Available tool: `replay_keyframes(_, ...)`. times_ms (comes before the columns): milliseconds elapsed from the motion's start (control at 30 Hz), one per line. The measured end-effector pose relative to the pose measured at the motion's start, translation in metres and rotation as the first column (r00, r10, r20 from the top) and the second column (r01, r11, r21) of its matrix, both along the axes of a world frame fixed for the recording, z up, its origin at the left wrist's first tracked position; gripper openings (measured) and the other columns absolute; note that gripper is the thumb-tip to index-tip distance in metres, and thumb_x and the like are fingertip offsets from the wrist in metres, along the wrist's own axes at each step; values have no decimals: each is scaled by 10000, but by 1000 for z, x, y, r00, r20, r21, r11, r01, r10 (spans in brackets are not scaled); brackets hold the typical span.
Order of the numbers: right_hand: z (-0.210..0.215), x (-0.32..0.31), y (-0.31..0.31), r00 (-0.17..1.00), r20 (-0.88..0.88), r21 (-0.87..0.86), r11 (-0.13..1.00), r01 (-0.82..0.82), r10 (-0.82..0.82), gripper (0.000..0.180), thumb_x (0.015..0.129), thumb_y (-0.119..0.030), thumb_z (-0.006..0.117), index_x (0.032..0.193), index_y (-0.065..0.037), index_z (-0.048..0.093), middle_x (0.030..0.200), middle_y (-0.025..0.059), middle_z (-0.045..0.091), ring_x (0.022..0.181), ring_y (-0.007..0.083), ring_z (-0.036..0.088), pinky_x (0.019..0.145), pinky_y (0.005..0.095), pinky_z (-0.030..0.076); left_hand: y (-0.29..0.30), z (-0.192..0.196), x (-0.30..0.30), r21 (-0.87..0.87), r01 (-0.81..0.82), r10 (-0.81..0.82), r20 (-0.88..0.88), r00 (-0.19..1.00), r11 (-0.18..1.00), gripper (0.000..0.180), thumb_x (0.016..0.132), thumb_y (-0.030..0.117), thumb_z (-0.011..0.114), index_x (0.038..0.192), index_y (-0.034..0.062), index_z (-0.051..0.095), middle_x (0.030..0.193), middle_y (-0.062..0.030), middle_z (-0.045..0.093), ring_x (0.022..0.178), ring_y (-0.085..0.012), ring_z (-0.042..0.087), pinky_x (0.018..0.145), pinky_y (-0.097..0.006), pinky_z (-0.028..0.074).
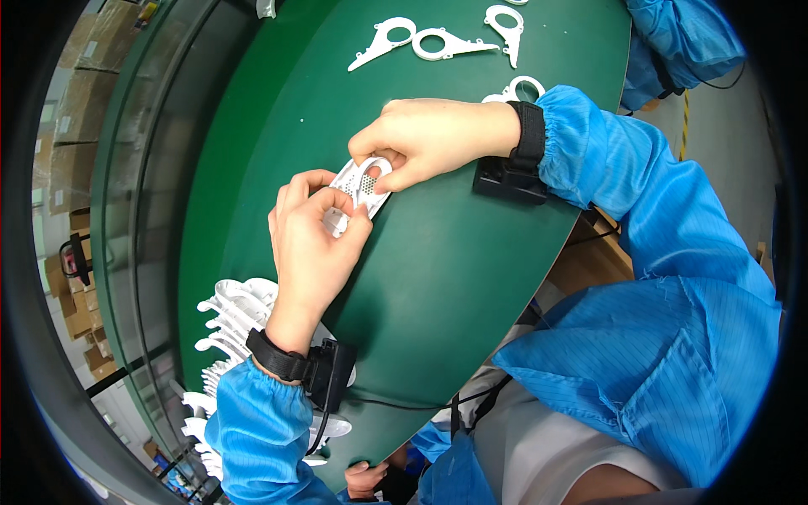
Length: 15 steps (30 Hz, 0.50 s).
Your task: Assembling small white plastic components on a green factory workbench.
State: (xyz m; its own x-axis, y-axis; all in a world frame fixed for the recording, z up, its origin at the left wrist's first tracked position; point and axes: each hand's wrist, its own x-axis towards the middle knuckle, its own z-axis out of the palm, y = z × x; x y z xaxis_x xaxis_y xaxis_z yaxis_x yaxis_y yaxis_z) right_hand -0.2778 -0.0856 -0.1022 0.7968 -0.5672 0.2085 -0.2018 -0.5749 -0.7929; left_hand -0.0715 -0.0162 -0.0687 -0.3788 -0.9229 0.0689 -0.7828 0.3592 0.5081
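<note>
I see the left hand (307, 240) half curled, thumb and fingertips pinching one end of a white perforated housing (364, 193); the right hand (438, 141) has the other end between thumb and bent fingers. The housing sits directly between them; I cannot tell whether it touches the surface (429, 278) or hangs just above it.

With only fingertips on it, I judge that an uneven push could twist the housing loose or bend its thin rim. Below the left hand, stacked white parts (240, 301) lie close under the wrist, so dragging that arm could topple some. The black cable (396, 406) near the left wrist module (332, 375) could snag. A white ring part (527, 85) beside the right wrist could get knocked by the forearm.

Beyond the right hand lie more tailed ring parts (459, 46). The roomiest stretch runs below the right hand, rightward of the left, ending at the surface's slanting edge, where a dropped piece could fall.
</note>
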Motion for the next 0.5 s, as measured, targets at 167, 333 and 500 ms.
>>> replay_keyframes(167,-1,-2,4,994,-86,-134,989,60,-72,286,719,-212,718,908,-70,557,644,79,599,610,280,622,498,390,426,6,6,-12,-62,61,-53,126,991,996,154,713,97,686,681,-12,581,1036,-130,582,961,-284,548,845,-378,432)
replay_keyframes(333,0,4,3,990,-92,-173,981,91,-108,399,687,-238,729,1012,-114,535,836,52,635,771,282,635,586,416,464,6,11,-15,24,-13,10,96,995,1000,234,691,86,707,784,-13,516,997,-141,544,941,-283,532,792,-360,437)
replay_keyframes(500,-2,5,-3,985,-167,-211,977,13,-49,375,673,-251,726,981,-92,582,889,50,645,833,278,637,620,417,486,0,22,-23,245,-239,220,99,970,940,453,714,127,749,985,-14,414,927,-143,549,814,-237,566,686,-349,465)
